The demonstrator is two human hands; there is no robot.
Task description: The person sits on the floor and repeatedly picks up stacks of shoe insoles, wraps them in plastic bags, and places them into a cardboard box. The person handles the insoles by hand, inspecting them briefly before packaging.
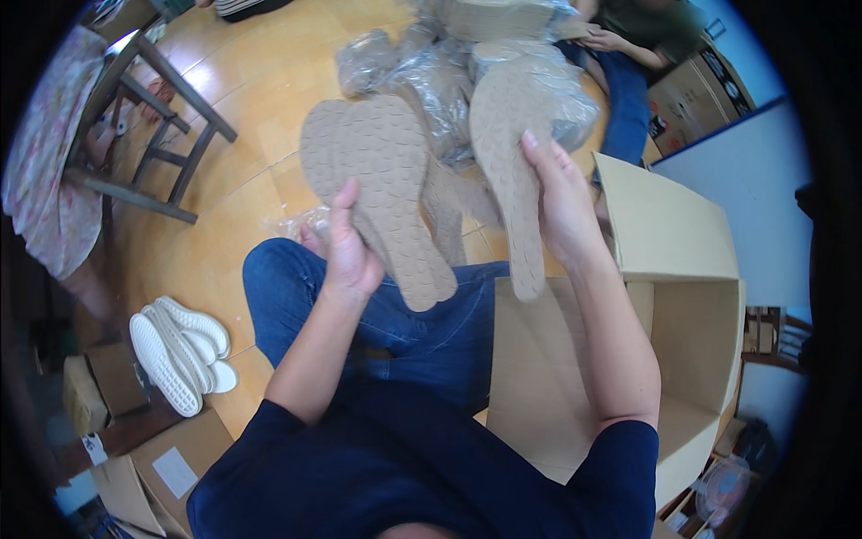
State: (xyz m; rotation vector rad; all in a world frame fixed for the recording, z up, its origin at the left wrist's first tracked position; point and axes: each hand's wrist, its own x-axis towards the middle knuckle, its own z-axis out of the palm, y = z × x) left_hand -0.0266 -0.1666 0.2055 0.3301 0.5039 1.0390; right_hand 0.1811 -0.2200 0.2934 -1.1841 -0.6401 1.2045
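My left hand [350, 256] grips a pair of overlapping tan shoe soles [382, 171] with a bumpy, dented pattern, its thumb lying across their face. In my right hand [567, 207] is another tan sole [505, 135], tilted upright with its heel end pointing down; whether more soles lie behind it I cannot tell. Both hands are raised above my crossed legs in blue jeans [296, 287]. Just beyond the held pieces, more tan soles [444, 211] lie on the floor, partly hidden.
Plastic-wrapped bundles [440, 85] of soles lie ahead, with a co-worker's hand [603, 39] beside them. An open cardboard box [687, 332] stands at my right. White soles [184, 350] rest on the floor at left, below a wooden stool [166, 130]. Another carton [180, 458] is at lower left.
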